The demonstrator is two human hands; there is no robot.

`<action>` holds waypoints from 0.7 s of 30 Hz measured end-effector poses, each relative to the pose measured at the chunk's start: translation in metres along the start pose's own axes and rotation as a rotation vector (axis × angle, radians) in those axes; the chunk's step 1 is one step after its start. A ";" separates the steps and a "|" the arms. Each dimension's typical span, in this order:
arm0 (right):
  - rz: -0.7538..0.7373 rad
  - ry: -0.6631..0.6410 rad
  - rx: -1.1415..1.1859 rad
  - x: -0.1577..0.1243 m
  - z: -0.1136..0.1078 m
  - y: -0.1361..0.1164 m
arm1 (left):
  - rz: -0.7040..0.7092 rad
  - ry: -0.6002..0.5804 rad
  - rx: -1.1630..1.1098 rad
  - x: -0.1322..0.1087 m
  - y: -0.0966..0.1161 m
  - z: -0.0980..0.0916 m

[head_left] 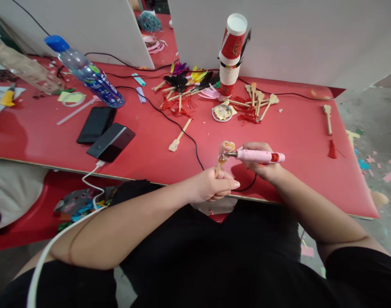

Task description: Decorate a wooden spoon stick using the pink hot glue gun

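Observation:
My left hand [216, 184] is closed around the handle of a small wooden stick with a shaped head [226, 147], its head pointing up and marked with pink and brown. My right hand [262, 164] grips a pink soldering iron [256, 155] with a red part near its rear. The iron's metal tip meets the stick's head, or comes very close to it. Another wooden stick [180, 136] lies on the red table to the left. Just beyond my hands sits a small round tin [222, 113] with pale, crumpled contents.
Wooden sticks with red tassels [259, 102] and feathered ones [180, 85] lie behind. Stacked paper cups [232, 55] stand against the white partition [279, 47]. At left are a water bottle [86, 72], a phone [95, 124] and a power bank [111, 142]. A black cord [169, 119] crosses the table.

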State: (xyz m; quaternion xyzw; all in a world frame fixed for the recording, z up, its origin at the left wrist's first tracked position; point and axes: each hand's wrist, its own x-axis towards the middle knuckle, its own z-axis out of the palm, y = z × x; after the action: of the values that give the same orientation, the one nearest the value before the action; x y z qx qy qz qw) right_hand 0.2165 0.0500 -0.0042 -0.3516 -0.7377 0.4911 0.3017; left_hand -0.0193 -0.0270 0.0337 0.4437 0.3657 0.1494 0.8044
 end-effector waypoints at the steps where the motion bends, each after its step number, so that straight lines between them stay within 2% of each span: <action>1: 0.007 0.005 0.000 0.000 0.002 0.001 | 0.005 0.006 0.003 0.000 -0.001 0.000; 11: -0.032 -0.011 0.089 0.001 0.009 0.003 | 0.055 0.004 -0.004 -0.001 -0.008 0.000; 16: -0.094 -0.083 0.136 0.001 0.010 0.008 | 0.089 -0.030 -0.031 0.001 -0.011 0.000; 21: -0.136 -0.068 0.126 0.001 0.010 0.009 | 0.098 -0.043 -0.027 0.002 -0.014 -0.002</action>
State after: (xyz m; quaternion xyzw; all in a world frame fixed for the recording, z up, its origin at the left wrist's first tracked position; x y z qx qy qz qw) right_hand 0.2098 0.0483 -0.0159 -0.2641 -0.7372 0.5266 0.3308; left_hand -0.0206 -0.0329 0.0209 0.4532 0.3241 0.1838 0.8098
